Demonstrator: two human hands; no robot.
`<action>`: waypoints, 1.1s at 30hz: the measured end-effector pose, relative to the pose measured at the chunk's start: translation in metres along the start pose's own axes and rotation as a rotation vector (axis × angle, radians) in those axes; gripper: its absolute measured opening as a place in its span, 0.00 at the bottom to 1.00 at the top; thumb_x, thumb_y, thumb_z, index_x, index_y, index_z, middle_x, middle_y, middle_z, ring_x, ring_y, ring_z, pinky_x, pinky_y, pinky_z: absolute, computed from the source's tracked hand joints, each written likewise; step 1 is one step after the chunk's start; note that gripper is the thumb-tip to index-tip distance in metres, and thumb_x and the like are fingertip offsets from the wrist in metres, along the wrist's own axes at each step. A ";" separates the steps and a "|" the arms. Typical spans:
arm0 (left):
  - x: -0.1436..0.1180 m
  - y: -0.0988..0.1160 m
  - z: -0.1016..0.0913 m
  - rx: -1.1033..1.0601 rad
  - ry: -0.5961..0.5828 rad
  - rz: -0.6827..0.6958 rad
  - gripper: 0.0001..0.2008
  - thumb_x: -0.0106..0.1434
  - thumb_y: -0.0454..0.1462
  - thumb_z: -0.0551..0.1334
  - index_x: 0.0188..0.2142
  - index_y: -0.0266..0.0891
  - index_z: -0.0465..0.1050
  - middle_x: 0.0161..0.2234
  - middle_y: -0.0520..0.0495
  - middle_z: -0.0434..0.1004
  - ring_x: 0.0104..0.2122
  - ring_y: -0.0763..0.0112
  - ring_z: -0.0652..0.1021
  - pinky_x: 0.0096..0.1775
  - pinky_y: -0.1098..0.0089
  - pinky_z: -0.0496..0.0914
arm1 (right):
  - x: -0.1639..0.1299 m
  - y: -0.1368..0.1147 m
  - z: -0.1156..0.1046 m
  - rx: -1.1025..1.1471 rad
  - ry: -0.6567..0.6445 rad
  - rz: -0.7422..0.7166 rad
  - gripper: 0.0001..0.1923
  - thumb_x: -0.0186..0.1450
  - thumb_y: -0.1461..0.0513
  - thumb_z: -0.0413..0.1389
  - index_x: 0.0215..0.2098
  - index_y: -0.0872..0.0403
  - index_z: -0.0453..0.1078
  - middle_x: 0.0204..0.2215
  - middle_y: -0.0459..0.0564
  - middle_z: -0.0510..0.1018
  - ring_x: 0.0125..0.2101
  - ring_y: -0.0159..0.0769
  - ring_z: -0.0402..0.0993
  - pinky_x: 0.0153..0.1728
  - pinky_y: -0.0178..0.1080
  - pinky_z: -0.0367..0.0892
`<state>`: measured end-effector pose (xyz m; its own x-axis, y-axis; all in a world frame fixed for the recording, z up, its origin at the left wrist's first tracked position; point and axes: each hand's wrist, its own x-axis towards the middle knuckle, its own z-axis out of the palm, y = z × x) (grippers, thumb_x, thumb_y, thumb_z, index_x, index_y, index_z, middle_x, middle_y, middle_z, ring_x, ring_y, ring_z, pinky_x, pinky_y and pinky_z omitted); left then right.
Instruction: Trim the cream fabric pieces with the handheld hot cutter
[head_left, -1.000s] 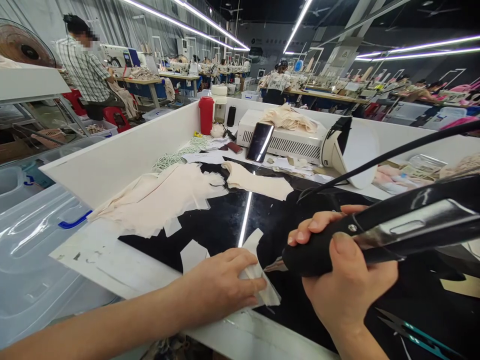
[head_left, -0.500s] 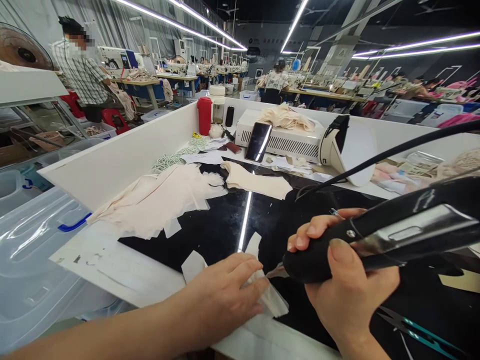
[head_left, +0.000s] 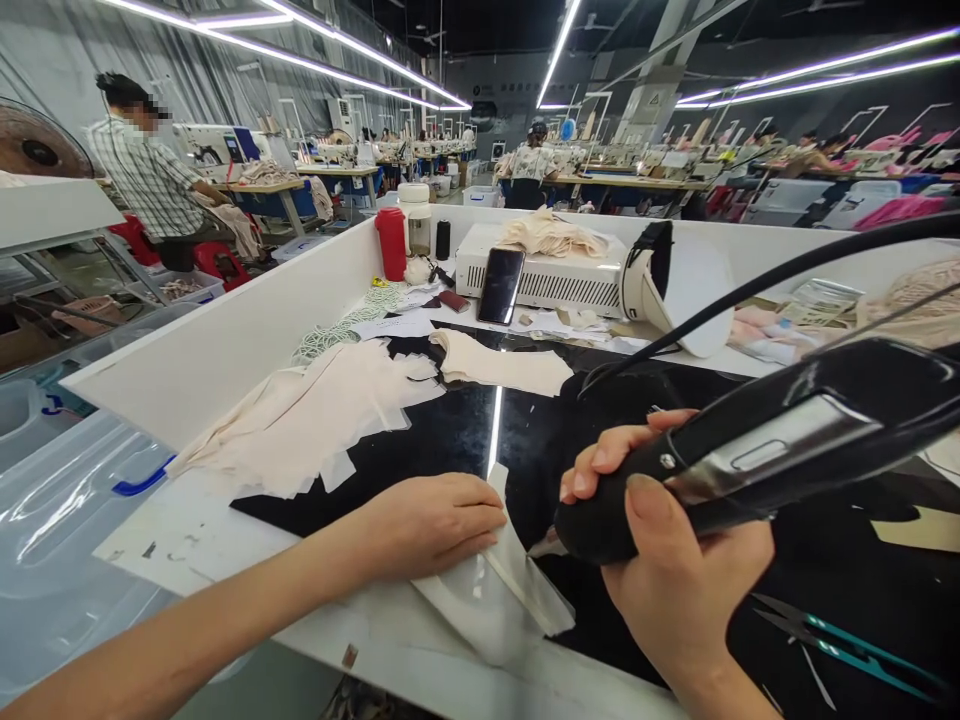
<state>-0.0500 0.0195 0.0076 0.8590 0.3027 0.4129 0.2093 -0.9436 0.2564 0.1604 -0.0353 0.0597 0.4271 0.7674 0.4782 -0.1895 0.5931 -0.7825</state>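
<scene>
Both hands lower now, left hand (head_left: 424,522) off fabric strip (head_left: 525,585).

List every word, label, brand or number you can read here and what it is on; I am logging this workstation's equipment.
No text can be read.
The black tool in the right hand: no legible marking.
The white machine at the back: no label legible.
The sign on the ceiling pillar: too small and blurred.
The red flask and phone: no text shows.
</scene>
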 end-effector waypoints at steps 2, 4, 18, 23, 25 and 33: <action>-0.001 0.001 -0.004 0.006 -0.027 -0.003 0.16 0.86 0.40 0.53 0.57 0.36 0.79 0.55 0.39 0.83 0.53 0.61 0.84 0.55 0.66 0.80 | 0.000 0.000 0.001 -0.002 0.005 0.003 0.22 0.64 0.55 0.77 0.50 0.49 0.74 0.30 0.40 0.82 0.24 0.34 0.80 0.28 0.39 0.79; -0.001 0.002 -0.008 0.021 -0.078 0.011 0.16 0.86 0.42 0.55 0.58 0.38 0.78 0.56 0.39 0.82 0.53 0.60 0.84 0.54 0.65 0.80 | 0.000 -0.001 0.001 -0.003 0.008 0.006 0.23 0.64 0.54 0.77 0.50 0.49 0.74 0.30 0.40 0.81 0.24 0.35 0.80 0.27 0.39 0.79; -0.002 0.011 -0.006 0.141 -0.151 0.054 0.18 0.83 0.49 0.60 0.62 0.45 0.78 0.55 0.37 0.75 0.51 0.58 0.80 0.59 0.59 0.76 | 0.006 -0.005 0.004 -0.001 0.059 0.040 0.21 0.60 0.56 0.77 0.46 0.48 0.76 0.27 0.40 0.81 0.23 0.35 0.78 0.25 0.40 0.81; -0.003 0.010 -0.001 0.143 -0.123 0.057 0.18 0.83 0.49 0.60 0.62 0.45 0.78 0.56 0.36 0.75 0.52 0.57 0.79 0.59 0.57 0.76 | 0.014 -0.004 0.011 0.014 0.096 0.015 0.20 0.57 0.59 0.75 0.44 0.49 0.75 0.25 0.39 0.80 0.21 0.35 0.75 0.22 0.39 0.78; -0.003 0.011 -0.001 0.140 -0.122 0.051 0.18 0.83 0.49 0.60 0.62 0.45 0.79 0.56 0.37 0.75 0.50 0.58 0.79 0.59 0.58 0.76 | 0.014 -0.002 0.013 0.006 0.097 0.016 0.19 0.58 0.60 0.73 0.45 0.49 0.75 0.25 0.39 0.80 0.21 0.35 0.76 0.22 0.39 0.78; -0.002 0.012 0.001 0.115 -0.106 0.040 0.18 0.82 0.50 0.61 0.62 0.45 0.79 0.57 0.37 0.76 0.52 0.57 0.80 0.60 0.58 0.76 | 0.014 -0.001 0.015 -0.026 0.108 0.052 0.18 0.58 0.64 0.71 0.44 0.48 0.74 0.25 0.38 0.80 0.21 0.35 0.76 0.22 0.38 0.78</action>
<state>-0.0488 0.0071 0.0090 0.9108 0.2545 0.3251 0.2206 -0.9656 0.1377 0.1530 -0.0219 0.0734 0.5105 0.7654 0.3919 -0.1917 0.5456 -0.8158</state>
